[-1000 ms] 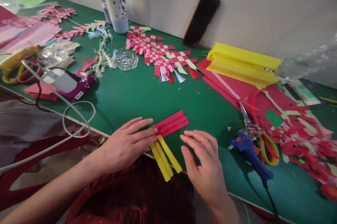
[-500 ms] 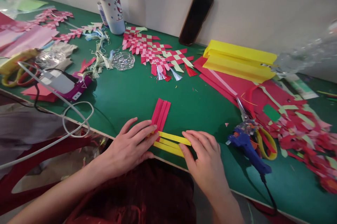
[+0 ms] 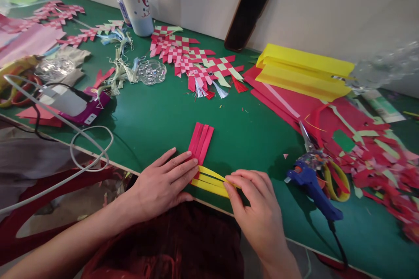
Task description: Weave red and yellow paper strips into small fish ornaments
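Observation:
At the front edge of the green table, red paper strips [image 3: 202, 140] stand out away from me and yellow paper strips [image 3: 209, 182] run to the right, meeting under my left fingers. My left hand [image 3: 163, 177] lies flat over the place where they cross, its fingers stretched and pressing down. Between thumb and fingertips my right hand [image 3: 253, 194] pinches the end of the uppermost yellow strip, which bows slightly and stands apart from the other yellow ones. My left fingers hide the crossing itself.
A blue glue gun [image 3: 312, 187] and scissors [image 3: 306, 137] lie to the right beside red paper scraps [image 3: 376, 161]. Woven paper fish [image 3: 196, 58], a bottle [image 3: 135, 4] and a phone [image 3: 248, 15] are at the back. A white cable [image 3: 81, 127] loops at left.
My right fingers have closed to a pinch on the top yellow strip's end, which now bends and lifts a little. My left hand stays pressed in place. The view has shifted slightly.

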A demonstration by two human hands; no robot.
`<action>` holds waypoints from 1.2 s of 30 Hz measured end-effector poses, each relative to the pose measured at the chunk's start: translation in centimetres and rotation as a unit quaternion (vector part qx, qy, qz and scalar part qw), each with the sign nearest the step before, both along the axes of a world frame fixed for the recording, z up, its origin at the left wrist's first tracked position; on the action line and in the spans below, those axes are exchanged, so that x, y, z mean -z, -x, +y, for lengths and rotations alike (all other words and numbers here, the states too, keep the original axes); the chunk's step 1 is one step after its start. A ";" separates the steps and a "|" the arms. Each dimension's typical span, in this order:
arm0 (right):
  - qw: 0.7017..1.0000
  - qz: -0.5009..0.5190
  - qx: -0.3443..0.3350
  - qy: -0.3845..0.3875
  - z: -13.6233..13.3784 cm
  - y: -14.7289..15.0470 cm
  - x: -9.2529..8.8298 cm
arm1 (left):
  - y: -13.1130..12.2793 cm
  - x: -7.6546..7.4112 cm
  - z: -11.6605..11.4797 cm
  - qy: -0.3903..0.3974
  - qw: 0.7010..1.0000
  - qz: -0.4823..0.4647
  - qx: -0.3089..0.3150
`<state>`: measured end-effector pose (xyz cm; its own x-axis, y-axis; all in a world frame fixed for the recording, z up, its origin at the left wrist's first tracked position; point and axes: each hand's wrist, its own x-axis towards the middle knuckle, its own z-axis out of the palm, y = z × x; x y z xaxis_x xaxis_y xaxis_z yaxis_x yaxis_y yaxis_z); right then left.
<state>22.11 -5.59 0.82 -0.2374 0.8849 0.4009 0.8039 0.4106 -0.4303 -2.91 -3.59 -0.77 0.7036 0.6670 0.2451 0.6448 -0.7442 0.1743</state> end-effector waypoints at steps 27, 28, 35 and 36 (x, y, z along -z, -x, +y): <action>0.998 -0.034 -0.042 0.016 -1.8 2.2 -0.1 | 0.6 -0.2 -0.1 -0.008 0.998 -0.053 0.019; 0.999 -0.030 -0.041 0.019 -1.8 2.1 -0.1 | 0.6 -0.2 -0.2 -0.012 0.997 -0.072 0.023; 0.996 -0.089 -0.002 0.026 -2.8 -0.2 -0.3 | 0.9 -0.1 -0.3 -0.036 0.990 -0.123 0.063; 0.995 -0.093 0.001 0.030 -2.9 -0.5 -0.2 | 0.9 0.0 -0.2 -0.037 0.990 -0.121 0.065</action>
